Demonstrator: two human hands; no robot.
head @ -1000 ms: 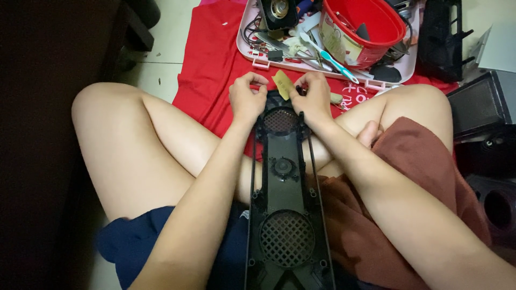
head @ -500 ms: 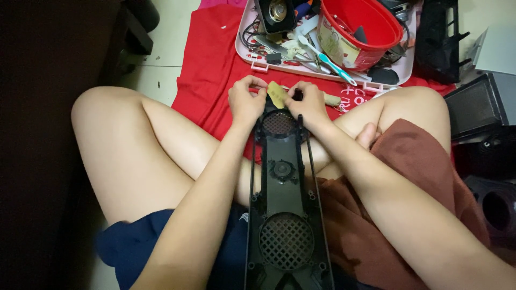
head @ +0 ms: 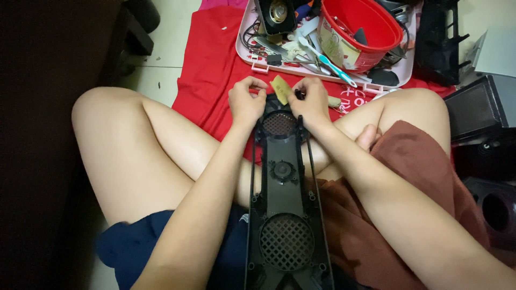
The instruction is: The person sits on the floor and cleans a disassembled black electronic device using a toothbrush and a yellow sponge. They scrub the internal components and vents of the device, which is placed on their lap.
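A long black plastic speaker panel (head: 285, 215) with round mesh grilles lies lengthwise across my crossed legs. My left hand (head: 246, 102) pinches its far left corner with closed fingers. My right hand (head: 312, 99) grips the far right corner and holds a small dark part between fingers and thumb. A small yellowish circuit board (head: 280, 89) sticks up between the two hands at the panel's far end.
A pink tray (head: 258, 63) on a red cloth (head: 207, 70) holds a red bucket (head: 360, 32), a small speaker (head: 277, 13), a blue-handled tool (head: 336, 67) and loose parts. Black speaker boxes (head: 478, 118) stand at the right. Dark furniture fills the left.
Both hands have stayed at the panel's far end, with small shifts of the fingers around the yellowish board. The view has moved slightly.
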